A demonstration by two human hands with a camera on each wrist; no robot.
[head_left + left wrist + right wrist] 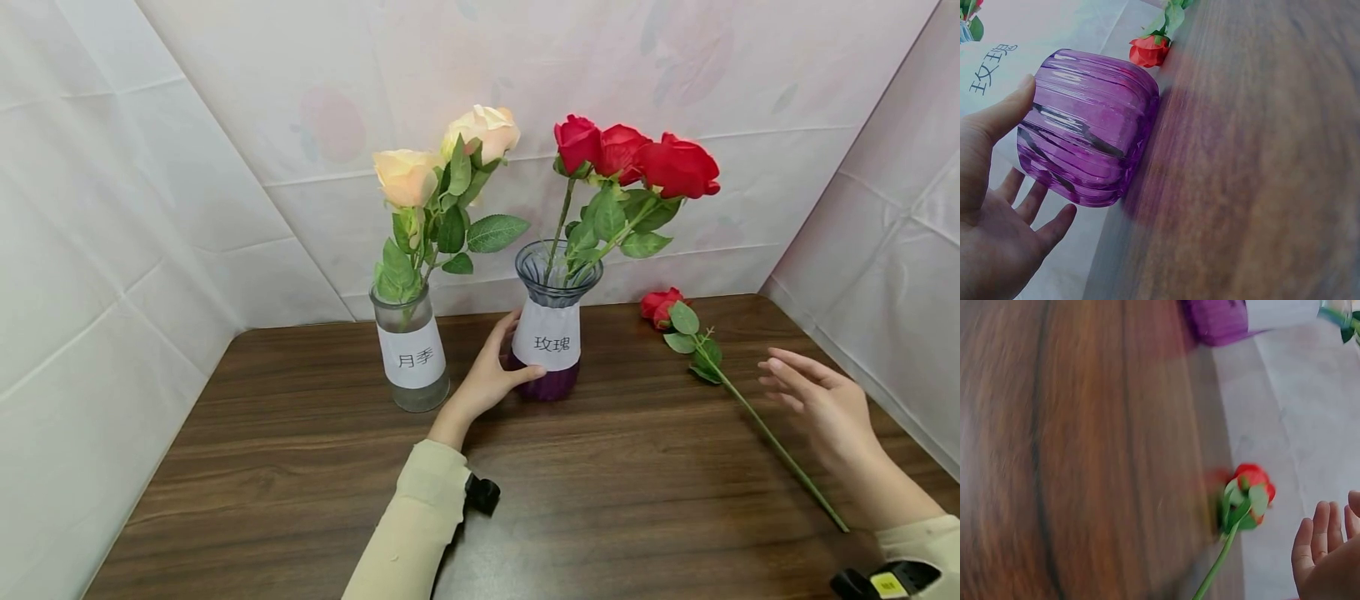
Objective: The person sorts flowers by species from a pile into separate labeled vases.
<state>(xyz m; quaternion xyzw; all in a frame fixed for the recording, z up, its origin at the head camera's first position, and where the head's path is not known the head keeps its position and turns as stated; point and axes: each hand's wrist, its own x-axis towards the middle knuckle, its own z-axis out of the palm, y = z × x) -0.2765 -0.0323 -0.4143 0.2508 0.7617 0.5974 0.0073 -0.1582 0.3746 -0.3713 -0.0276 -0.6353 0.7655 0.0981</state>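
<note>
A purple glass vase (551,385) with a white label stands on the table, three red roses (620,156) leaning to the right in it. My left hand (492,377) holds this vase from its left side, thumb (1015,112) across the label's lower edge and the other fingers partly hidden behind it. To the right, a single red rose (662,307) lies with its long green stem (783,457) slanting toward the front. Beside that stem hovers my right hand (828,408), its fingers loosely bent and holding nothing.
A clear glass vase (418,398) with a white label and cream roses (408,177) stands left of the purple one. Pale patterned cloth (315,75) hangs behind and on both sides of the dark wooden table (300,467).
</note>
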